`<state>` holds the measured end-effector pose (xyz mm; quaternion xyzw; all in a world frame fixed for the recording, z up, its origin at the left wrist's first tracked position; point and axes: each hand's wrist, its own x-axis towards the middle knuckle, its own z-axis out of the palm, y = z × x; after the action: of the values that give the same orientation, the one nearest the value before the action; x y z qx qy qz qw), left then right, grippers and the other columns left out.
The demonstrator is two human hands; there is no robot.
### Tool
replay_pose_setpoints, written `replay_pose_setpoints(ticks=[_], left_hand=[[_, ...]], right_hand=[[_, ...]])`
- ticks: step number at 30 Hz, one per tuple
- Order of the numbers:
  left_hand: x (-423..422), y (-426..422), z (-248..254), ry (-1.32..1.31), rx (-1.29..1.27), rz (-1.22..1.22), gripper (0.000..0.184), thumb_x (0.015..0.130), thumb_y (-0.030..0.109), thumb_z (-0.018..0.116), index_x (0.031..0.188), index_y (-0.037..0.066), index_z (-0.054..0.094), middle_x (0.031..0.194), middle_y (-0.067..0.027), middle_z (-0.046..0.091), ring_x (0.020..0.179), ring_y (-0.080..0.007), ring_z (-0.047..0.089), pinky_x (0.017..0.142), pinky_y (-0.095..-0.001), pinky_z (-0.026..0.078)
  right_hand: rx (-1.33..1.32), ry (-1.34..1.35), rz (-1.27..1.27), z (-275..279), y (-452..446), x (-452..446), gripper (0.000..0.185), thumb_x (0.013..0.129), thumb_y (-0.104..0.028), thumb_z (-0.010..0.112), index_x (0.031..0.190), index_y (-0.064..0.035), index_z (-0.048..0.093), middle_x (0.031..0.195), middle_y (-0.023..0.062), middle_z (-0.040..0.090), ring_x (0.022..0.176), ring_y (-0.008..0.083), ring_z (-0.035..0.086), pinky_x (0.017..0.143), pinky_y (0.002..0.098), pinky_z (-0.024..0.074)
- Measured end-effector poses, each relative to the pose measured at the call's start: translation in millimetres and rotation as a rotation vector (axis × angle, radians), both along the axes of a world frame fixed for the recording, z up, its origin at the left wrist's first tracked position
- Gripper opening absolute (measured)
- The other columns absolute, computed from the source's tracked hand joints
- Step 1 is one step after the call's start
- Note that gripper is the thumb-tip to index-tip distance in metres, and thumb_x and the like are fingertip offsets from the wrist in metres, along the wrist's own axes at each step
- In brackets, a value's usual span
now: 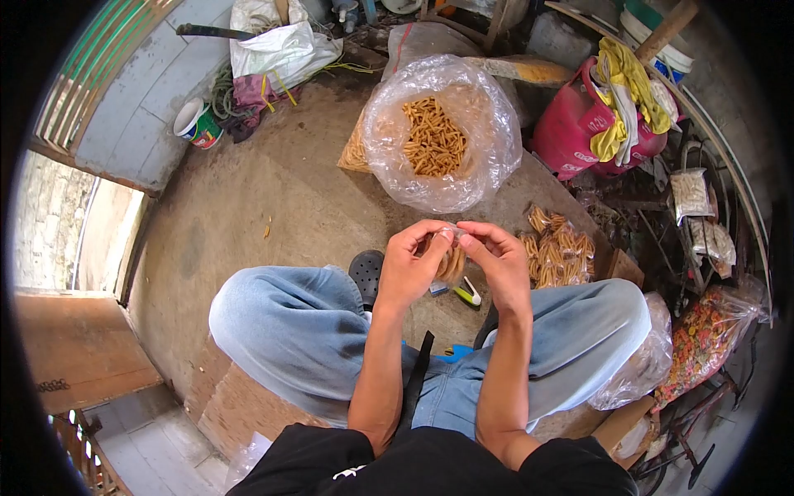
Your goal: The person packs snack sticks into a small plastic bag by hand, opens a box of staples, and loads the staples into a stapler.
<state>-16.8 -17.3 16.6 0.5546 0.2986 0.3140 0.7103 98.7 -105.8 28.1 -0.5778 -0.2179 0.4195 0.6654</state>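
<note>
- Left hand (415, 258), right hand (499, 260): fingers pinched together on a small bag (452, 267)'s top, at the centre, seemingly to hold it closed
- Large bag (493, 140) stands open beyond, probably for easy reach
- Filled packets (564, 255) lie right, apparently set aside

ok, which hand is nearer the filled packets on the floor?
Right. The right hand appears just left of the filled packets; the left hand is farther off, across the small bag both hands hold.
</note>
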Motion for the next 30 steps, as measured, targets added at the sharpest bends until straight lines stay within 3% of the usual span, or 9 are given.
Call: replay_pose_setpoints(ticks=[13, 16, 30], left_hand=[[-0.9, -2.0, 1.4, 0.034, 0.042, -0.025, 0.011, 0.091, 0.008, 0.059, 0.096, 0.0, 0.066, 0.082, 0.0014, 0.064, 0.073, -0.0028, 0.055, 0.064, -0.0183, 0.044], [-0.7, -2.6, 3.1, 0.037, 0.15, -0.046, 0.012, 0.09, 0.007, 0.058, 0.096, -0.001, 0.066, 0.081, 0.0019, 0.063, 0.072, -0.003, 0.055, 0.063, -0.0191, 0.044], [-1.4, -1.2, -1.0, 0.067, -0.011, -0.1, 0.013, 0.088, 0.008, 0.059, 0.095, -0.002, 0.064, 0.082, -0.0027, 0.065, 0.075, -0.0063, 0.058, 0.068, -0.0216, 0.047]], right_hand=[[0.036, 0.067, -0.046, -1.3, -1.2, 0.6, 0.021, 0.082, -0.003, 0.069, 0.102, 0.0027, 0.066, 0.094, 0.0073, 0.068, 0.085, 0.0109, 0.062, 0.079, 0.0232, 0.0491], [0.029, 0.012, -0.037, -2.1, -0.3, -0.5, 0.021, 0.081, -0.001, 0.07, 0.101, 0.003, 0.067, 0.092, 0.0069, 0.068, 0.083, 0.0107, 0.062, 0.077, 0.0227, 0.0497], [-0.045, -0.251, -0.052, -11.5, 1.3, -0.7, 0.008, 0.084, -0.001, 0.064, 0.09, 0.002, 0.066, 0.081, 0.0026, 0.067, 0.073, 0.0065, 0.058, 0.069, 0.022, 0.0478]])
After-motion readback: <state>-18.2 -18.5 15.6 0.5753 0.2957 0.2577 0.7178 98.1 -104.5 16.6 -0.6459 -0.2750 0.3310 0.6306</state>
